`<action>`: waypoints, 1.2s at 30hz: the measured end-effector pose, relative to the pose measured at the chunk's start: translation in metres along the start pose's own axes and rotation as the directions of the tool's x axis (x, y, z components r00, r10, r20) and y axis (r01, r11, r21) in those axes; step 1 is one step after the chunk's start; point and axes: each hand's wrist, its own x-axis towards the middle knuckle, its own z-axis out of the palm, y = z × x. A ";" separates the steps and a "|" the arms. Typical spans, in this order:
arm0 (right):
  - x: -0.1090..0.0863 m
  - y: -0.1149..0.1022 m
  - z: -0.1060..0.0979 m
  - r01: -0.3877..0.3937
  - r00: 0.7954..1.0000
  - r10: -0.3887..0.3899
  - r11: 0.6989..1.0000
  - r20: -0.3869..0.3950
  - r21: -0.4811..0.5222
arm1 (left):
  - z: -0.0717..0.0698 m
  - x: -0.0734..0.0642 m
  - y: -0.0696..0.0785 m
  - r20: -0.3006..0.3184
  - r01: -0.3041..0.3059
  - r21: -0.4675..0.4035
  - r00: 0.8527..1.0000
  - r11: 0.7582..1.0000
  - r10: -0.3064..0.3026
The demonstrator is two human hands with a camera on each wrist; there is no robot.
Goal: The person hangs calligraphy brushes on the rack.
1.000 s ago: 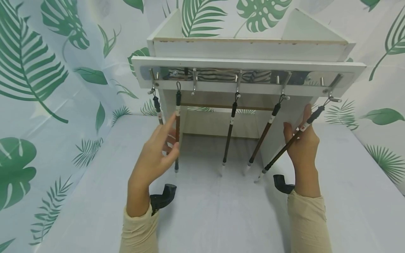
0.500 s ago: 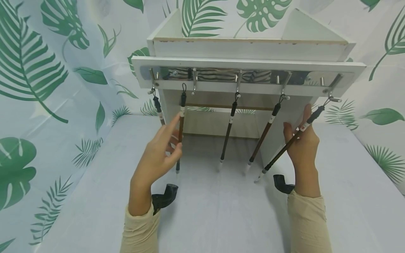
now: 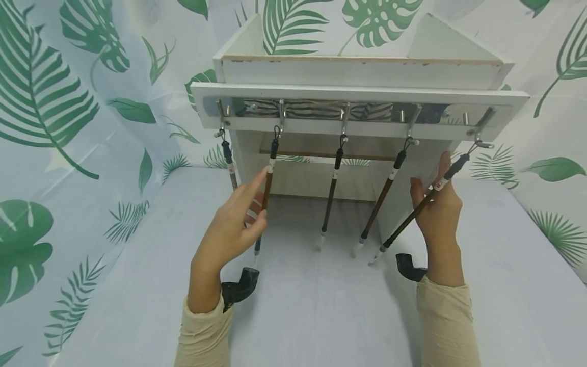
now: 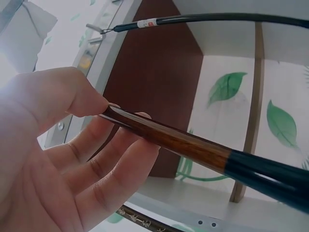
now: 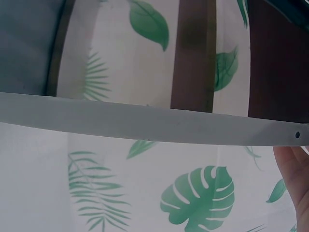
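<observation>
In the head view my left hand (image 3: 234, 219) pinches a brown calligraphy brush (image 3: 269, 183) by its handle, between thumb and fingers. The brush hangs upright with its black cord loop at the second hook (image 3: 281, 122); whether the loop is over it I cannot tell. In the left wrist view the brush's glossy handle (image 4: 183, 140) crosses the fingertips (image 4: 145, 140). My right hand (image 3: 437, 209) holds the side panel (image 3: 403, 199) of the white stand, behind the rightmost brush (image 3: 415, 211). In the right wrist view its fingers (image 5: 289, 164) touch the panel's edge (image 5: 145, 121).
Other brushes hang by loops: one at the far left (image 3: 229, 163), one in the middle (image 3: 334, 188), one right of it (image 3: 384, 196). The white hook rail (image 3: 357, 94) spans the stand's front. A pale cloth (image 3: 321, 316) lies below.
My left hand has moved right with the brush, bringing its cord loop from left of the second hook to that hook. My right hand has stayed in place.
</observation>
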 end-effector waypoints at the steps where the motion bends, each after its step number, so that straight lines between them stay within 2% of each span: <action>1: 0.000 0.000 0.000 0.007 1.000 -0.007 1.000 -0.002 -0.002 | 0.000 0.000 0.000 0.000 -0.003 0.003 1.000 1.000 0.003; 14: 0.000 0.002 0.002 0.010 1.000 -0.010 1.000 0.011 -0.005 | 0.000 -0.001 0.000 0.018 0.007 0.016 1.000 1.000 -0.007; 18: 0.001 -0.001 0.002 -0.011 1.000 0.011 1.000 0.012 0.004 | -0.003 -0.002 0.002 0.019 0.028 0.022 0.999 0.999 -0.028; 22: 0.001 -0.001 0.002 0.006 1.000 -0.006 1.000 0.006 0.006 | -0.005 -0.003 0.003 0.028 0.049 0.017 0.998 0.999 -0.049; 25: 0.001 0.000 0.002 0.020 1.000 -0.020 1.000 -0.001 0.001 | -0.005 -0.003 0.003 0.039 0.049 0.014 0.998 0.999 -0.050; 36: 0.000 0.001 0.000 -0.002 1.000 0.002 1.000 0.002 0.008 | -0.001 -0.001 0.003 0.044 0.050 0.028 0.998 0.998 -0.052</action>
